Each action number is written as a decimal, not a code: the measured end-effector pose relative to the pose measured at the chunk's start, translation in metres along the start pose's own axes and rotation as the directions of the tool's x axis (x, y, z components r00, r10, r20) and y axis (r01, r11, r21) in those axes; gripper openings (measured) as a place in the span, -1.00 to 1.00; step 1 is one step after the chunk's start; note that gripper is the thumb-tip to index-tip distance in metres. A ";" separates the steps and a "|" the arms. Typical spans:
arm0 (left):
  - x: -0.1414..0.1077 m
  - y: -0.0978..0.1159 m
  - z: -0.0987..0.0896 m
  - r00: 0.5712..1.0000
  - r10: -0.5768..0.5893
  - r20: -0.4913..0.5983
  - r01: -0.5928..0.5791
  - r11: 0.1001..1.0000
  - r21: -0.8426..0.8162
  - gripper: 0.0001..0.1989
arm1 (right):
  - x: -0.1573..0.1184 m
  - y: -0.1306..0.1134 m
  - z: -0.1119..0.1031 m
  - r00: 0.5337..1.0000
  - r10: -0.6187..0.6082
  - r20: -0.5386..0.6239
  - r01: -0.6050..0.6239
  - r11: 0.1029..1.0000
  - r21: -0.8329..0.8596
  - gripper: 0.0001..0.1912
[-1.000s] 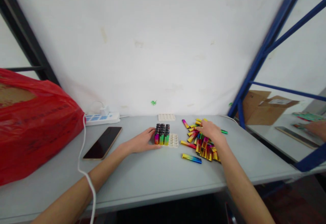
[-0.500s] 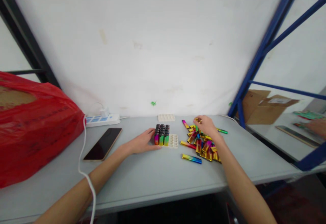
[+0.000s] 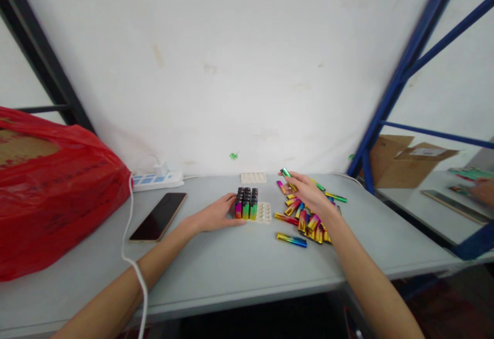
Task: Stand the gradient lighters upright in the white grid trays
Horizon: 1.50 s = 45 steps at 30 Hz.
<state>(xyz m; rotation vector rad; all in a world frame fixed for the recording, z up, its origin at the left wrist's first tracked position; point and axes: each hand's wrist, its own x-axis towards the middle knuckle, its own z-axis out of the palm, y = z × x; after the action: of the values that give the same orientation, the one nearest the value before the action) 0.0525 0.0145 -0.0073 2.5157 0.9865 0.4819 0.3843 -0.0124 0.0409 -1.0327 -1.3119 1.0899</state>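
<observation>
Several upright lighters (image 3: 246,209) with black tops stand in rows on the left part of a white tray (image 3: 264,213), whose right part shows bare slots. My left hand (image 3: 218,214) rests at their left side, thumb and fingers spread apart around the tray's left end. My right hand (image 3: 307,192) is raised over the back of a pile of shiny coloured lighter-like pieces (image 3: 303,220), its fingers closed on a green and gold one (image 3: 286,174). A yellow and blue piece (image 3: 292,239) lies apart in front of the pile.
A second white tray (image 3: 253,177) lies by the wall. To the left are a phone (image 3: 159,217), a power strip (image 3: 170,180), a white cable (image 3: 133,262) and a red bag (image 3: 57,195). A blue frame (image 3: 401,76), a cardboard box (image 3: 409,164) and another person's hand (image 3: 485,191) are at right.
My right hand has lifted from the pile and moved slightly left, now with a green and gold piece in its fingers. My left hand has stayed beside the upright lighters.
</observation>
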 end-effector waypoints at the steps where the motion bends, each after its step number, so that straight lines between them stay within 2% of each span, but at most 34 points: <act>1: 0.000 0.000 0.000 1.000 0.006 -0.002 -0.006 1.000 -0.007 -0.16 | -0.001 0.000 0.002 0.999 -0.002 0.032 0.004 0.999 -0.047 -0.59; 3: 0.001 -0.001 0.000 1.000 0.013 0.001 -0.013 1.000 -0.014 -0.17 | -0.001 0.003 0.007 0.997 -0.018 0.076 0.028 0.992 -0.126 -0.60; 6: 0.002 -0.001 0.000 1.000 0.015 0.006 -0.015 1.000 -0.012 -0.17 | 0.000 0.010 0.014 0.997 -0.067 0.044 0.077 0.959 -0.274 -0.55; 8: 0.002 -0.001 0.000 1.000 0.007 0.013 -0.007 1.000 -0.001 -0.16 | 0.002 0.016 0.018 0.988 -0.152 0.007 0.139 0.886 -0.442 -0.50; 11: 0.003 0.000 0.001 1.000 0.001 0.017 -0.001 1.000 0.001 -0.17 | 0.004 0.024 0.024 0.961 -0.277 0.007 0.215 0.729 -0.650 -0.43; 14: 0.002 0.000 0.001 1.000 0.014 0.002 -0.014 1.000 -0.015 -0.19 | 0.005 0.030 0.030 0.959 -0.284 -0.002 0.191 0.648 -0.737 -0.44; 18: 0.001 0.000 0.001 1.000 0.016 -0.010 -0.016 1.000 -0.006 -0.19 | 0.005 0.037 0.035 0.963 -0.269 -0.002 0.169 0.610 -0.774 -0.54; 24: 0.001 0.001 0.000 1.000 0.006 -0.002 -0.006 1.000 -0.004 -0.19 | 0.002 0.040 0.040 0.954 -0.290 0.080 0.238 0.565 -0.790 -0.60; 26: 0.002 0.002 0.000 1.000 0.007 0.003 -0.007 1.000 -0.001 -0.20 | 0.000 0.041 0.042 0.952 -0.270 0.144 0.276 0.556 -0.784 -0.62; 29: 0.002 0.003 0.000 1.000 0.004 0.007 -0.004 1.000 0.001 -0.20 | -0.001 0.044 0.044 0.924 -0.289 0.251 0.371 0.521 -0.768 -0.61; 32: 0.002 0.003 0.000 1.000 0.006 0.017 -0.006 1.000 0.008 -0.20 | -0.001 0.045 0.045 0.904 -0.328 0.274 0.407 0.462 -0.788 -0.54; 34: 0.002 0.002 0.000 1.000 0.021 0.017 -0.021 1.000 0.021 -0.20 | -0.001 0.045 0.045 0.917 -0.304 0.257 0.376 0.449 -0.810 -0.52; 37: 0.001 0.001 0.000 0.999 0.035 0.007 -0.035 0.999 0.027 -0.21 | 0.000 0.045 0.043 0.926 -0.281 0.253 0.364 0.480 -0.798 -0.60; 40: 0.001 0.001 0.000 1.000 0.026 0.013 -0.026 0.999 0.028 -0.20 | 0.003 0.049 0.042 0.914 -0.260 0.313 0.404 0.490 -0.773 -0.71; 43: 0.001 0.002 0.000 1.000 0.021 0.017 -0.021 0.999 0.045 -0.19 | 0.008 0.058 0.042 0.902 -0.186 0.390 0.430 0.460 -0.777 -0.80; 45: 0.001 0.003 0.000 1.000 0.021 0.017 -0.022 0.998 0.055 -0.20 | 0.010 0.061 0.040 0.888 -0.188 0.419 0.458 0.440 -0.772 -0.82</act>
<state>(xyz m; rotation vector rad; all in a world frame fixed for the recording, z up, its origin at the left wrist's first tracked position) 0.0548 0.0134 -0.0056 2.5774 0.9804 0.4449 0.3426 0.0082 -0.0169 -1.2566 -2.3027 0.1824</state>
